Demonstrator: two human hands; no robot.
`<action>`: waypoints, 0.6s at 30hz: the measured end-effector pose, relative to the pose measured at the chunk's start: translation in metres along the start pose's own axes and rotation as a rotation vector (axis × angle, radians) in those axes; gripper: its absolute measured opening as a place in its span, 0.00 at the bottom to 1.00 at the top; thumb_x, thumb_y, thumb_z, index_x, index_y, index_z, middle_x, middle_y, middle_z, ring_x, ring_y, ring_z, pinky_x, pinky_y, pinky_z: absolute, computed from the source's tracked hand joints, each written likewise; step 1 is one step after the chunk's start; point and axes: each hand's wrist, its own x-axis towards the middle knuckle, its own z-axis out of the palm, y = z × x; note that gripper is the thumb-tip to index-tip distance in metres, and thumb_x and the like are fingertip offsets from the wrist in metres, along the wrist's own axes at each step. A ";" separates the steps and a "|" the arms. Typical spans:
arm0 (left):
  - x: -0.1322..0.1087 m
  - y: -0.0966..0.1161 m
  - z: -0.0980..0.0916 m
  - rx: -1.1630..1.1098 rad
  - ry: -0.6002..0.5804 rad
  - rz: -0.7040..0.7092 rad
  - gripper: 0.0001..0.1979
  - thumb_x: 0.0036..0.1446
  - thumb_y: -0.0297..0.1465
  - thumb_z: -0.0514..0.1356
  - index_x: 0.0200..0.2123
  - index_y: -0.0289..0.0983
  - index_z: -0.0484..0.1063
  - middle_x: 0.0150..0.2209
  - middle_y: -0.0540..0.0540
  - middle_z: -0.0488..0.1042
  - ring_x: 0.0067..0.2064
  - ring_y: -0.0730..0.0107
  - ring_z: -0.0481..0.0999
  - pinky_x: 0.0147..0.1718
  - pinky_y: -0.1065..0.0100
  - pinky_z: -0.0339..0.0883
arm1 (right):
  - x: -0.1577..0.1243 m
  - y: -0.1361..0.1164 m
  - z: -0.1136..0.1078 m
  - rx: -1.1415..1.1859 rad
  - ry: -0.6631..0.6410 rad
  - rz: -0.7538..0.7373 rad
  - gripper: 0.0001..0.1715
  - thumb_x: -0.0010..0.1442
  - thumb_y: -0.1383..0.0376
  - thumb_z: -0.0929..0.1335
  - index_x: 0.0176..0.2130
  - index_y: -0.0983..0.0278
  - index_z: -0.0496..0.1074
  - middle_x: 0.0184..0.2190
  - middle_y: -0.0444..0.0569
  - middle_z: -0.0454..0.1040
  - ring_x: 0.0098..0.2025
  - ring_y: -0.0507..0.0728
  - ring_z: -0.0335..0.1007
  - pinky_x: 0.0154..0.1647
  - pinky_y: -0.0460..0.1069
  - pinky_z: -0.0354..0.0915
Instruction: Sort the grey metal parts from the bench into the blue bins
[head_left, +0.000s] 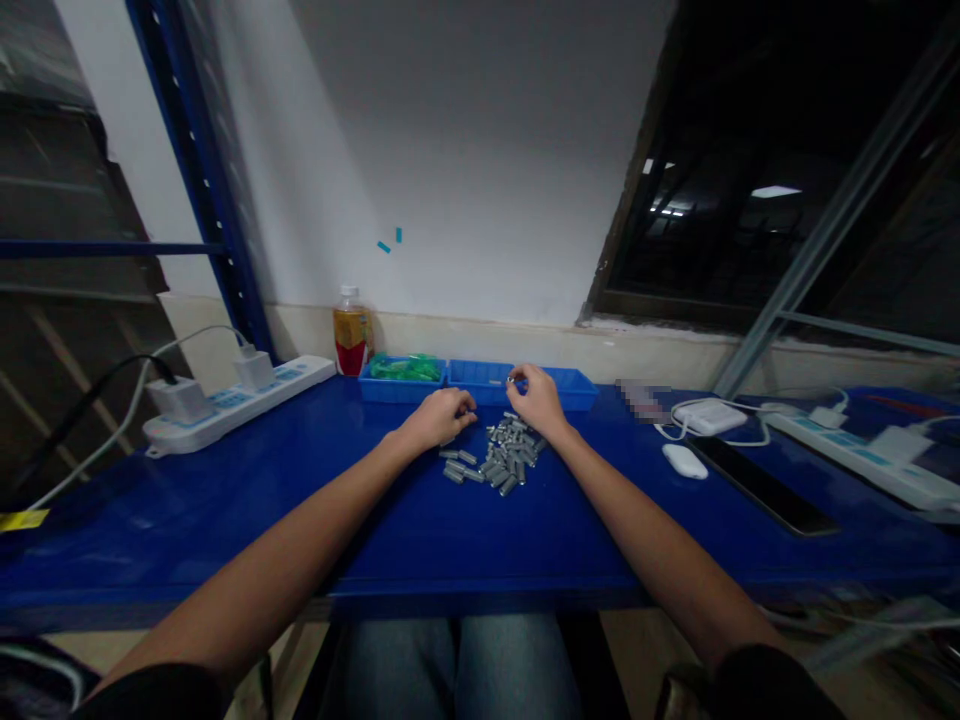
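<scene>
A heap of small silver metal cylinders (504, 458) lies on the blue table between my two hands, with several lying a little apart on its left side. My right hand (535, 398) is over the far right of the heap, near the front wall of a blue bin (480, 372). Its thumb and fingertips pinch a small shiny metal cylinder (511, 380). My left hand (444, 416) rests just left of the heap, its fingers curled together. Whatever the left fingertips hold, if anything, is too small to make out.
Green plastic packets (406, 369) fill the left blue bin (401, 391). A drink bottle (351, 335) stands behind it. Power strips (232, 405) lie at both sides. On the right are a phone (765, 487), a white earbud case (684, 461) and a white charger (709, 416) with cable.
</scene>
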 end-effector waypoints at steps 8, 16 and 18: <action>0.002 -0.005 0.008 -0.183 0.009 -0.094 0.07 0.51 0.28 0.60 0.36 0.35 0.71 0.29 0.48 0.74 0.31 0.70 0.73 0.31 0.73 0.63 | 0.012 -0.002 0.012 -0.124 -0.021 0.050 0.13 0.53 0.70 0.64 0.41 0.67 0.68 0.38 0.56 0.72 0.43 0.61 0.65 0.47 0.55 0.60; 0.006 -0.004 0.006 -0.499 0.100 -0.184 0.18 0.54 0.42 0.55 0.30 0.32 0.74 0.26 0.47 0.74 0.29 0.69 0.70 0.28 0.71 0.62 | -0.015 -0.039 -0.003 0.006 -0.287 -0.241 0.08 0.56 0.67 0.66 0.39 0.64 0.68 0.35 0.50 0.71 0.41 0.58 0.65 0.44 0.52 0.61; 0.006 -0.002 0.007 -0.566 0.081 -0.158 0.20 0.53 0.44 0.55 0.28 0.32 0.73 0.24 0.47 0.72 0.27 0.70 0.69 0.27 0.71 0.61 | -0.017 -0.042 -0.003 0.017 -0.283 -0.242 0.06 0.57 0.68 0.66 0.37 0.64 0.68 0.34 0.50 0.71 0.40 0.57 0.65 0.42 0.51 0.61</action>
